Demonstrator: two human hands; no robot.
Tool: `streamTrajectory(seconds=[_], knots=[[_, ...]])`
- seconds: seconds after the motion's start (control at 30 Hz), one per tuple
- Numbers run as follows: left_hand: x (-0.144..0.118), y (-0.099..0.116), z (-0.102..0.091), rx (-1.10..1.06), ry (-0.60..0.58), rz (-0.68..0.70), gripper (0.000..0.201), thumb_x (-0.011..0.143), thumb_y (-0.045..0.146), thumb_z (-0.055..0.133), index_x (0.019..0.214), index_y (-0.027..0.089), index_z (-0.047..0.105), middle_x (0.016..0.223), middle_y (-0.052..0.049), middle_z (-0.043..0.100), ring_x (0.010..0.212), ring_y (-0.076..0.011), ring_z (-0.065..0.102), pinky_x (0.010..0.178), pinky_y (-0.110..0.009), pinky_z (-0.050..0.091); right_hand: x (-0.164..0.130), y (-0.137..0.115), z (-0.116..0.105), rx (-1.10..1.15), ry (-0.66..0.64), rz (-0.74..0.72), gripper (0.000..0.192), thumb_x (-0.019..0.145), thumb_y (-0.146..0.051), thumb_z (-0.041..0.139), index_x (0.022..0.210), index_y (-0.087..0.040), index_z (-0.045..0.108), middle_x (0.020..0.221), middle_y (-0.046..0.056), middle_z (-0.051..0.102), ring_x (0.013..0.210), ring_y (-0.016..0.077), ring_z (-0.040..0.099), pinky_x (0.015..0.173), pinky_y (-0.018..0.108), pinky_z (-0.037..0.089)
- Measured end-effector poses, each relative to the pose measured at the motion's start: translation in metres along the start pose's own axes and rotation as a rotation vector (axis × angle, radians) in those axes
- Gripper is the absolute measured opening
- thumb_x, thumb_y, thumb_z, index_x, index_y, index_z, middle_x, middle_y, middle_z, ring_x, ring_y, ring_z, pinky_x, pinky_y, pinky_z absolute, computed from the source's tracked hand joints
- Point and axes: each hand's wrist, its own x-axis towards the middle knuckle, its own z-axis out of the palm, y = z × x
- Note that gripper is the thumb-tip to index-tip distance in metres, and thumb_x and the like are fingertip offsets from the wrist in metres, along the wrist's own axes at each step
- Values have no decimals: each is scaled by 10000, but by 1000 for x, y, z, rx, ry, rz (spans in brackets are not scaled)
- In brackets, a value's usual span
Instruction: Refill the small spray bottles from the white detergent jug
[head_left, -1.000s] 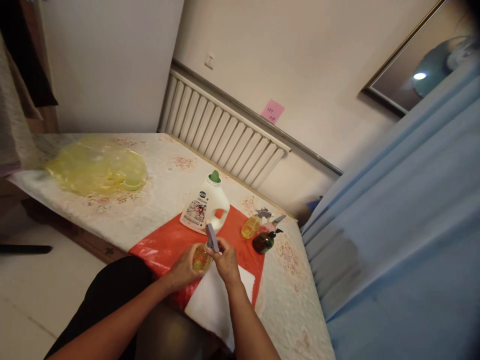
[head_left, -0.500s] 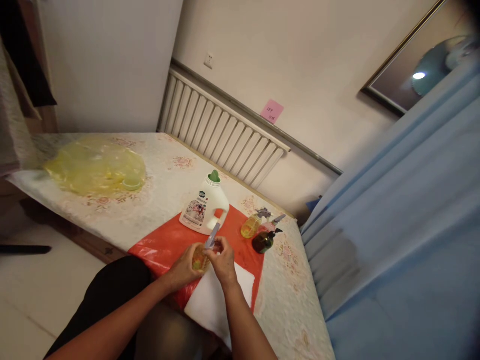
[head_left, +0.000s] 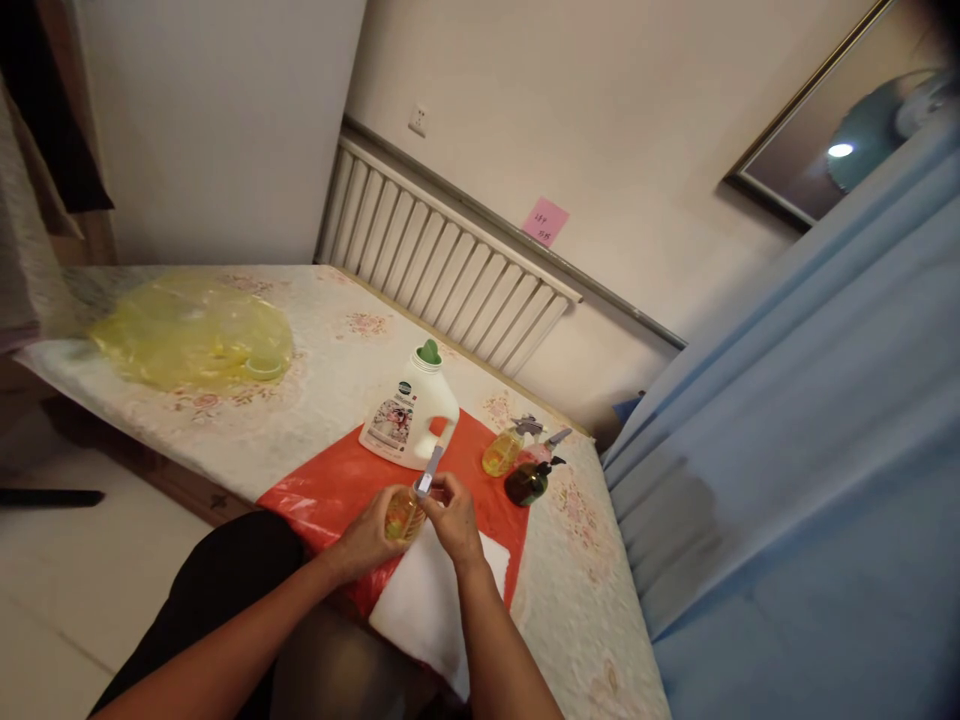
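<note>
My left hand (head_left: 371, 533) is wrapped round a clear pump bottle (head_left: 403, 515) with amber liquid in it. At the bottle's neck, the fingers of my right hand (head_left: 454, 518) are closed on its grey pump head (head_left: 426, 480), whose spout points up and away from me. Both hands are over a red plastic sheet (head_left: 330, 490) and a folded white cloth (head_left: 420, 610). Just beyond them stands a large white detergent jug (head_left: 424, 410) with a green spout in its open mouth. My fingers partly hide the pump collar.
Right of the jug stand a yellow pump bottle (head_left: 500, 455), a pink one (head_left: 537, 454) and a dark green one (head_left: 526, 486). A yellow plastic bag (head_left: 180, 325) and a pale green cap (head_left: 263, 368) lie at the left. A blue curtain (head_left: 787, 480) hangs along the right.
The fingers of my right hand have shifted round the pump head, which has turned and tilted slightly. My left hand keeps the bottle in nearly the same place.
</note>
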Motion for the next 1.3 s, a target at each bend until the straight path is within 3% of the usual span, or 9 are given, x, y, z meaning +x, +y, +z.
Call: streamTrajectory(seconds=[0.2,0.57,0.77,0.97,1.3], knots=[[0,-1,1,2,19,15,582,643,265,689,1173,220,453,1163,-76,604,1052,-251,607,906,-376,496,1,-3,0,-21,-45,-29,155,767,-259,629,904,-201,671,878,13,669,822,184,618,778,293,482],[1,-5,3,6,46,33,580,623,236,696,1158,225,473,1142,-60,620,1040,-240,617,898,-353,507,5,-14,-10,-59,-154,-57,127,778,-287,631,832,-188,690,831,6,644,803,179,602,749,273,466],[0,-3,1,7,22,16,595,628,238,693,1174,218,458,1157,-74,606,1048,-245,614,895,-370,504,4,-8,-2,-70,-45,-12,96,712,-237,655,788,-187,627,766,-5,653,691,160,604,685,266,480],[1,-9,3,38,14,-16,597,623,249,690,1165,201,446,1130,-69,605,1015,-245,625,859,-363,513,1,1,11,-127,125,-23,184,632,-196,687,775,-190,571,709,-44,550,662,134,515,661,242,442],[1,-11,2,42,-12,-24,596,643,252,685,1181,204,435,1143,-78,587,1021,-249,618,846,-363,511,-3,6,17,-149,197,-40,174,632,-164,654,784,-186,573,693,-51,530,662,134,506,667,243,438]])
